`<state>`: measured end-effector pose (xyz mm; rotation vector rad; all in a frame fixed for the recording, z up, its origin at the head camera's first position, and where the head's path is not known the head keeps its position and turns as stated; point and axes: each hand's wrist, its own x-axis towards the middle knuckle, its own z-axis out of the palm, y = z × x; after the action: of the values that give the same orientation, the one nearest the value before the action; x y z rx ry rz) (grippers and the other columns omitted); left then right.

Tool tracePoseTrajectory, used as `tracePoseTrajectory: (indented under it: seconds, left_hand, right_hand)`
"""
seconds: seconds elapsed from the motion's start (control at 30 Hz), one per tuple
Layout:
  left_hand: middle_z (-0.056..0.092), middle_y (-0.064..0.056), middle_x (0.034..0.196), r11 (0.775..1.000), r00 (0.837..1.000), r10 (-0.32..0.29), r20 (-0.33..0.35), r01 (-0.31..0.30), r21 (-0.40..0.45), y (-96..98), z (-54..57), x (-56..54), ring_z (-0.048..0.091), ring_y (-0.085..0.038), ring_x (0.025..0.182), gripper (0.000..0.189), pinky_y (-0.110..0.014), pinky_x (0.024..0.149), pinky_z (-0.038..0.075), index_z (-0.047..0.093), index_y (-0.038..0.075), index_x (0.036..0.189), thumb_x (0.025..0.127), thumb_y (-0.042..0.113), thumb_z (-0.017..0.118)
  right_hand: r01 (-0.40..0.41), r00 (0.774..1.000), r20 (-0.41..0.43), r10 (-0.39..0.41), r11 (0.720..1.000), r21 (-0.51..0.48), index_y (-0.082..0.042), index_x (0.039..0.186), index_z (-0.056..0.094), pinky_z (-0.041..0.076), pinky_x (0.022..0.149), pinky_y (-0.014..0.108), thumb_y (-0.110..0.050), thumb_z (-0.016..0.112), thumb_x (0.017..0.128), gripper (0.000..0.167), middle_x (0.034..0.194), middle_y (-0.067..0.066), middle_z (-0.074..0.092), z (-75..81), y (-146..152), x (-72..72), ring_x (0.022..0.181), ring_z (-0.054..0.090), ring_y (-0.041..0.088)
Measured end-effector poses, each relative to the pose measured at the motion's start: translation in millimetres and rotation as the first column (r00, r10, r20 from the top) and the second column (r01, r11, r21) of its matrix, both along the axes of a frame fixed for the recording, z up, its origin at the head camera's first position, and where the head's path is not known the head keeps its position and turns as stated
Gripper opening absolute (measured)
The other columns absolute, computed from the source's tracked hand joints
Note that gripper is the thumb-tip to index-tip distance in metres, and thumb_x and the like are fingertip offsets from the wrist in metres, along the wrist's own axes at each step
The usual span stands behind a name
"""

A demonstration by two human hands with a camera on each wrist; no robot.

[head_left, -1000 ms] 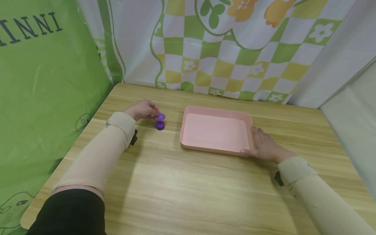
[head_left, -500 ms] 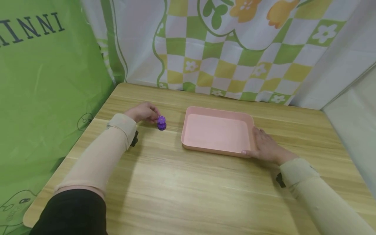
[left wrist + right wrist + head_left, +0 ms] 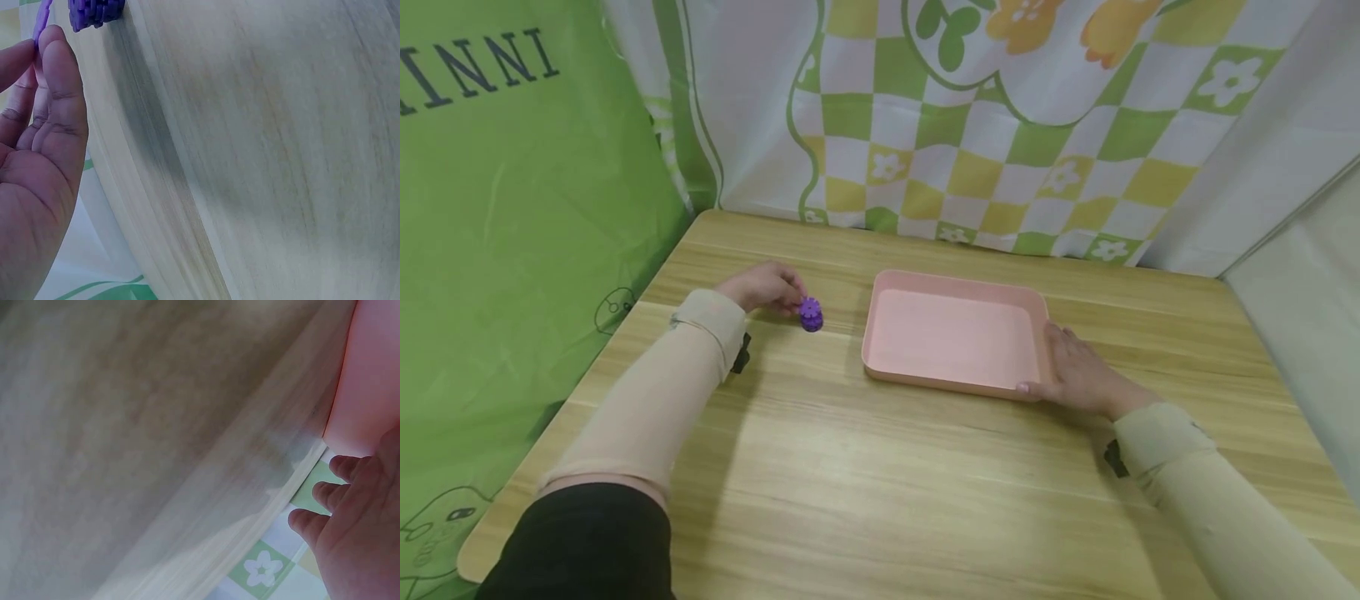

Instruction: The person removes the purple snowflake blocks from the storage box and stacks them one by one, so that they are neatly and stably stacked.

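Observation:
In the head view my left hand (image 3: 769, 287), left of the tray, pinches a purple flower-shaped disc (image 3: 809, 307) by its edge between thumb and fingertips. The disc overlaps a short stack of darker purple discs (image 3: 812, 324) on the table. From the left wrist, the held disc (image 3: 42, 20) appears edge-on, tilted up beside the notched stack (image 3: 95, 14), which the frame cuts off. A shallow pink tray (image 3: 953, 340) has nothing in it. Along its right wall rests my right hand (image 3: 1077, 373), fingers extended and thumb at the near corner.
The wood-grain table (image 3: 880, 492) has its back edge against a checked green, yellow and white curtain (image 3: 985, 167). Green cloth (image 3: 535, 233) hangs along the left side, and pale cloth (image 3: 1300, 275) closes off the right.
The left hand has lowered the pinched disc from above the stack until it overlaps the stack in the head view. The right hand and the tray stay where they were.

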<state>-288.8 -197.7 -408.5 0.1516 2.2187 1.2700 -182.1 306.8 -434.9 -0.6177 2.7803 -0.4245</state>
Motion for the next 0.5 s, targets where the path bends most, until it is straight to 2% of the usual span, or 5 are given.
tracePoseTrajectory:
  seconds: [0.23,0.5]
  left_hand:
    - [0.065,-0.011,0.096,1.000,1.000,0.021,0.008,-0.021,-0.018,1.1,-1.6,1.6,0.062,-0.017,0.082,0.013,-0.026,0.079,0.059,0.059,-0.009,0.112,0.100,-0.003,0.056]
    - [0.065,-0.011,0.096,1.000,1.000,0.011,0.006,-0.011,-0.030,1.3,-1.7,3.7,0.062,-0.017,0.081,0.013,-0.026,0.078,0.058,0.059,-0.009,0.111,0.101,-0.003,0.055]
  right_hand:
    - [0.002,1.000,0.008,-0.002,1.000,-0.007,0.025,0.150,0.001,0.013,0.118,0.072,-0.056,0.065,0.096,0.117,0.155,0.049,0.006,1.4,-0.2,0.7,0.141,0.011,0.068]
    - [-0.002,1.000,-0.021,0.001,0.999,-0.045,0.026,0.149,0.003,0.012,0.116,0.074,-0.057,0.066,0.095,0.118,0.153,0.051,0.007,-0.7,0.9,2.3,0.139,0.011,0.070]
